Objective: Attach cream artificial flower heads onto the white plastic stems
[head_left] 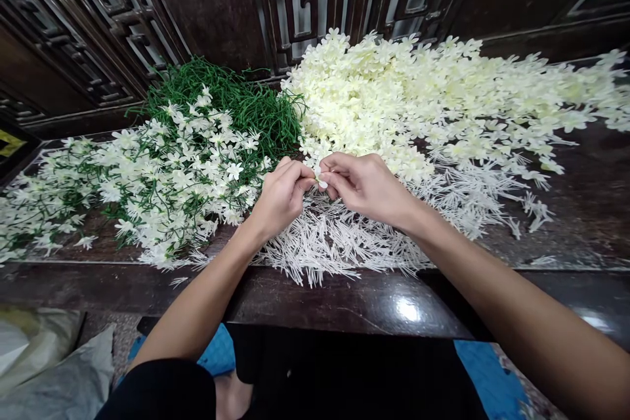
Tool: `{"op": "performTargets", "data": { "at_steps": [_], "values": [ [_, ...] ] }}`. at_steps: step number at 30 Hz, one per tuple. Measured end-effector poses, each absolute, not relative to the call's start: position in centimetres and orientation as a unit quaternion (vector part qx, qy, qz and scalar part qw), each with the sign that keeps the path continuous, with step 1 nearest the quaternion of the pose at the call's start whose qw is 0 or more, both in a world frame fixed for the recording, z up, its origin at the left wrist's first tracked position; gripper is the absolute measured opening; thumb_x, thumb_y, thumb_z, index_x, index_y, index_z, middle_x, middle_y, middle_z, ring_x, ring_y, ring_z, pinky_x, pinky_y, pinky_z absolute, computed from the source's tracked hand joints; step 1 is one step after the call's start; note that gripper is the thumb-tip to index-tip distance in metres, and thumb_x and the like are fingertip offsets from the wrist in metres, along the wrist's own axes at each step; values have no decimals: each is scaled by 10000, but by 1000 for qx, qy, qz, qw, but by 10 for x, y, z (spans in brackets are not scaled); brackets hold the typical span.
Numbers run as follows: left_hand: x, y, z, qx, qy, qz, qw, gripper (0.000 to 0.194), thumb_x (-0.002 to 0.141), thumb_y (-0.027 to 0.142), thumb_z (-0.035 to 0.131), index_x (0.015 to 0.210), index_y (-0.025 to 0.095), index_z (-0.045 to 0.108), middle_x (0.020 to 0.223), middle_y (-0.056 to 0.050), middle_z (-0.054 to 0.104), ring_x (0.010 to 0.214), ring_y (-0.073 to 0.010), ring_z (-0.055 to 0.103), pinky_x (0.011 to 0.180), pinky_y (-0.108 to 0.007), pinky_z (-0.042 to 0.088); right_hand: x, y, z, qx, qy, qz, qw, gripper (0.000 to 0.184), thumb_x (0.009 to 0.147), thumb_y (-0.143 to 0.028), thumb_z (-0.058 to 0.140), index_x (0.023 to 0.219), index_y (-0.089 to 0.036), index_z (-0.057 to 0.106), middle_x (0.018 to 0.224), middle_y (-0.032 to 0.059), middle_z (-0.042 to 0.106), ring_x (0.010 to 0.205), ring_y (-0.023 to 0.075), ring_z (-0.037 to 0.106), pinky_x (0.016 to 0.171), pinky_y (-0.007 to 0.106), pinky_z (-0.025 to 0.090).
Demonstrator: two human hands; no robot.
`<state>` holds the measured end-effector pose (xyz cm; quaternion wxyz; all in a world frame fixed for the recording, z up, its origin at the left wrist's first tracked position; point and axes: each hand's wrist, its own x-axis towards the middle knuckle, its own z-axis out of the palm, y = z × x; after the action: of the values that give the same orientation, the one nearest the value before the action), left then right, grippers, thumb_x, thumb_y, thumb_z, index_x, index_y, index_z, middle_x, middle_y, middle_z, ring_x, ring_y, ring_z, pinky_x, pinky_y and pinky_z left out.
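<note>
Flower [319,178], small and pale, sits pinched between the fingertips of both hands, over the middle of the bench [583,203], nearer its front edge than its carved back. The left hand [282,195] grips it from the left with thumb and forefinger pressed together; the right hand [365,185] closes on it from the right. Which part each grips is too small to tell. Below them, white sprigs [339,239] spread to the bench's front edge. Loose cream blossoms [374,95] heap along the back edge toward the right end; green stems [246,102] tangle left of these, and white flowers on green stalks [172,170] reach toward the left end.
</note>
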<state>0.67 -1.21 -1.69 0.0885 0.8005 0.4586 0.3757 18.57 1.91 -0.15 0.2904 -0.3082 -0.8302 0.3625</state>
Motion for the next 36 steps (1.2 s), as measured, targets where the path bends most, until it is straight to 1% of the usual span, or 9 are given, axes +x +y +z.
{"op": "performTargets", "data": {
  "at_steps": [8, 13, 17, 19, 23, 28, 31, 34, 36],
  "values": [
    [7, -13, -20, 818, 442, 366, 38, 208, 896, 49, 464, 762, 208, 480, 713, -29, 575, 698, -177, 460, 585, -309, 356, 183, 15, 0, -329, -836, 341, 277, 125, 910, -143, 465, 807, -170, 531, 577, -1, 566, 437, 98, 472, 405, 251, 356],
    [7, -11, -22, 831, 429, 354, 2, 192, 920, 71, 450, 791, 192, 523, 714, -46, 590, 712, -186, 465, 620, -324, 379, 183, 16, 0, -357, -818, 364, 266, 128, 904, -142, 487, 800, -161, 558, 588, 11, 590, 450, 106, 487, 405, 264, 365],
    [8, -11, -22, 818, 462, 343, 33, 122, 906, 110, 532, 821, 186, 575, 720, -33, 636, 701, -176, 513, 605, -304, 413, 187, 23, -1, -341, -795, 423, 270, 114, 918, -222, 526, 847, -157, 588, 678, 35, 639, 545, 124, 567, 475, 278, 452],
    [8, -12, -20, 799, 481, 359, 49, 80, 895, 122, 557, 913, 186, 602, 739, -28, 653, 678, -164, 539, 585, -292, 432, 191, 26, 2, -330, -780, 450, 284, 124, 922, -280, 547, 910, -168, 599, 708, 33, 644, 588, 131, 589, 508, 283, 481],
    [3, -10, -10, 709, 504, 487, 77, 323, 894, 128, 543, 1201, 203, 481, 841, -39, 667, 687, -150, 617, 573, -283, 490, 198, 30, 11, -382, -739, 439, 340, 198, 922, -363, 561, 996, -184, 601, 786, 57, 657, 621, 144, 598, 515, 301, 504],
    [-15, -4, 6, 578, 518, 631, -7, 336, 894, 141, 522, 1195, 230, 404, 1103, -91, 615, 1054, -200, 628, 819, -332, 544, 197, 34, 7, -416, -748, 383, 348, 188, 890, -355, 584, 915, -174, 631, 833, 90, 660, 743, 200, 637, 705, 421, 566],
    [-30, -2, 10, 536, 537, 650, -38, 345, 885, 147, 526, 1207, 217, 424, 1247, -114, 558, 1180, -218, 561, 1012, -388, 463, 189, 38, -3, -424, -777, 352, 304, 217, 889, -359, 567, 924, -165, 657, 947, 126, 667, 855, 249, 638, 778, 502, 554],
    [-40, -3, 11, 518, 582, 624, -57, 444, 848, 129, 562, 1258, 251, 444, 1348, -88, 514, 1300, -241, 456, 1118, -441, 346, 174, 46, -10, -415, -812, 322, 255, 265, 911, -343, 516, 1013, -156, 674, 1123, 156, 631, 926, 282, 624, 793, 543, 543],
    [-40, -4, 11, 503, 613, 601, -103, 447, 809, 106, 592, 1219, 262, 509, 1340, -68, 523, 1318, -262, 414, 1123, -479, 313, 161, 55, -11, -388, -841, 285, 248, 283, 909, -281, 497, 1116, -179, 660, 1186, 137, 612, 1119, 327, 551, 935, 595, 466]
  ]
}}
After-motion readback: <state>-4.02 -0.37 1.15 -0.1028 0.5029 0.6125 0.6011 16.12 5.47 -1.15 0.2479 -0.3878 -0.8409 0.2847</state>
